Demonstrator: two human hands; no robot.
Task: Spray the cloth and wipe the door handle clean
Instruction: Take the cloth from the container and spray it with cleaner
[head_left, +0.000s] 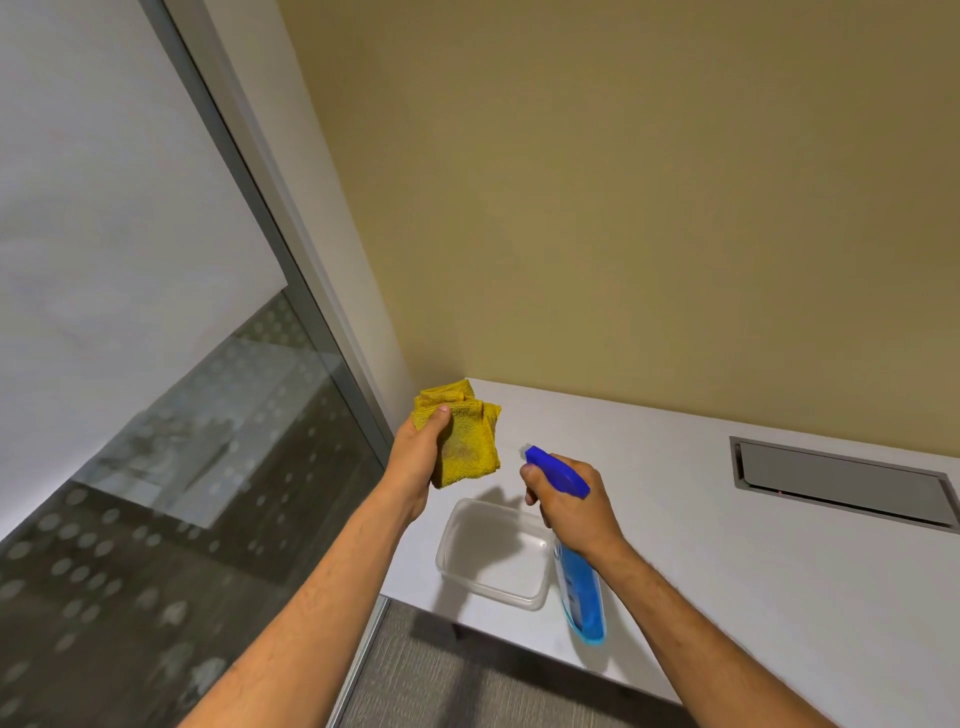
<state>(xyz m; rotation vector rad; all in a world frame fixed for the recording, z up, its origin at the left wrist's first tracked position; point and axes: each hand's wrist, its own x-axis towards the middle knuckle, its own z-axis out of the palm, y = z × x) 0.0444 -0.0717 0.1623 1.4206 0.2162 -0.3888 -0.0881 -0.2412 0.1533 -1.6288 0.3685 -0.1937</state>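
Head view, centre-low: right hand (574, 506) grips a blue spray bottle (579, 587) above a clear plastic tub (493, 556) on the white desk (727, 545). Just beyond, left hand (418, 449) clutches the folded yellow cloth (467, 436), nozzle aimed at it.

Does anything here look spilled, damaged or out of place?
Nothing spilled or broken. Only the yellow cloth in the left hand shows a darker, soiled-looking patch. The right hand aims the spray bottle at it.

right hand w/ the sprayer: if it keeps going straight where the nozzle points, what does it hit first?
Probably the yellow cloth held in the left hand; the right hand aims the spray bottle nozzle at it. Depth is unclear.
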